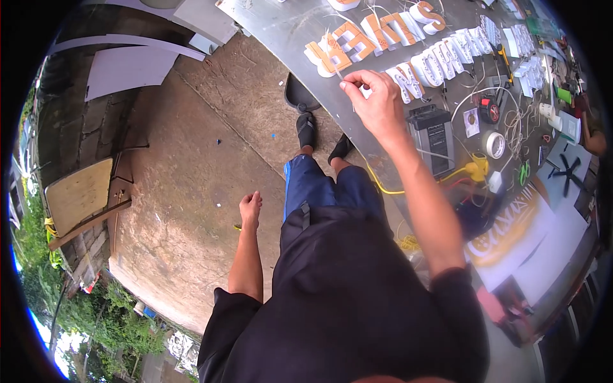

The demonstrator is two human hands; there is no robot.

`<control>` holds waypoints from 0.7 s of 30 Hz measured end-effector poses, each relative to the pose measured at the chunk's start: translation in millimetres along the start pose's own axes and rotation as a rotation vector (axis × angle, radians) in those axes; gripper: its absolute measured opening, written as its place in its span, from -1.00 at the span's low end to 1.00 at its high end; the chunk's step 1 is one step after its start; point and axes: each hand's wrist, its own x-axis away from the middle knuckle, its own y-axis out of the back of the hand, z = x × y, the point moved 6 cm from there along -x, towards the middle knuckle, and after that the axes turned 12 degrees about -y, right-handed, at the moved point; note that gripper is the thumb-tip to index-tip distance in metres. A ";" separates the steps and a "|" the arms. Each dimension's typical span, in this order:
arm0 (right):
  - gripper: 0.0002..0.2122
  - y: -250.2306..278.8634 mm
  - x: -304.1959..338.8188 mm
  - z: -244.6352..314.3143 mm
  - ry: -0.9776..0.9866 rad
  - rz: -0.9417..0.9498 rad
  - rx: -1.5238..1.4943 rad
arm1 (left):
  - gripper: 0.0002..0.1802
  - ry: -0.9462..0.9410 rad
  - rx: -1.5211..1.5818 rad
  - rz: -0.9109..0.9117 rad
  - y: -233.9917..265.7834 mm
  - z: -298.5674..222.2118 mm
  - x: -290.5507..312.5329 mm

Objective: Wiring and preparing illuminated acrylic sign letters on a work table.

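My right hand [377,102] reaches over the metal table's near edge. Its thumb and forefinger pinch a thin pale wire [337,71], beside an orange-faced, white-sided letter [331,56]. More letters [399,32] of this kind stand in a row past it, with thin wires rising from them. White letters [437,62] form a second row to the right. My left hand [251,208] hangs low at my side over the floor, fingers curled, with nothing visible in it.
On the table [274,32] are a dark grey battery-like box [431,137], a tape measure [490,110], a tape roll [495,145], green scissors [523,172] and tangled wires. A yellow cord [389,190] crosses the near edge. A black basin [300,94] sits on the floor by my feet.
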 end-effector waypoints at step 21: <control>-0.86 -26.5 -27.7 -17.9 0.036 -0.079 0.435 | -0.66 -0.178 0.138 0.234 -91.9 -149.0 -43.2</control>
